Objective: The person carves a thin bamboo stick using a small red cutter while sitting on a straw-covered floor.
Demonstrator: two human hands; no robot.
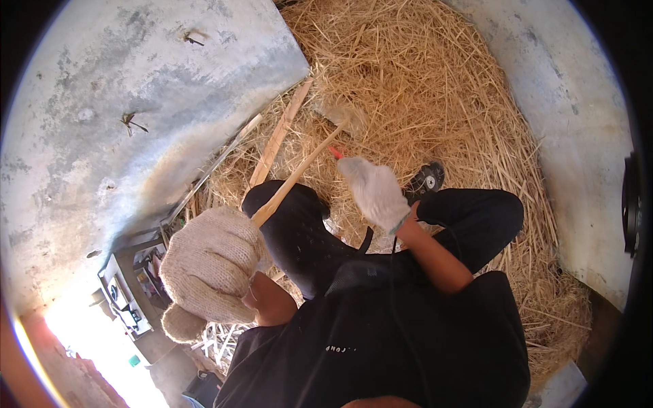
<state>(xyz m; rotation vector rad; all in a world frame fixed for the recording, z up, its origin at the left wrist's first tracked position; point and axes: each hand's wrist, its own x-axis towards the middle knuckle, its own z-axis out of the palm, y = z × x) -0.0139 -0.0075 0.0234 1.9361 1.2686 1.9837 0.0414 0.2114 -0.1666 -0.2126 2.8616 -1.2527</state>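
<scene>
Apparently mid-shaving: left gloved hand (pixel 212 265) is curled round the near end of a long wooden strip (pixel 299 173), which slants up and right from it, far end over straw-like shavings (pixel 408 75). Right gloved hand (pixel 374 194), closed on a red tool handle (pixel 335 152), sits right of the strip; blade and contact can't be made out. Next stroke probably calls for a firm left grip and the tool laid against the strip. Above the left hand, past the strip: flat wooden slat (pixel 282 132), thinner slat (pixel 238 141) further left. Black-trousered knee (pixel 292 217) sits between the hands, under the strip, likely cramping strokes. Left of left hand: cluttered shelf (pixel 141 332).
</scene>
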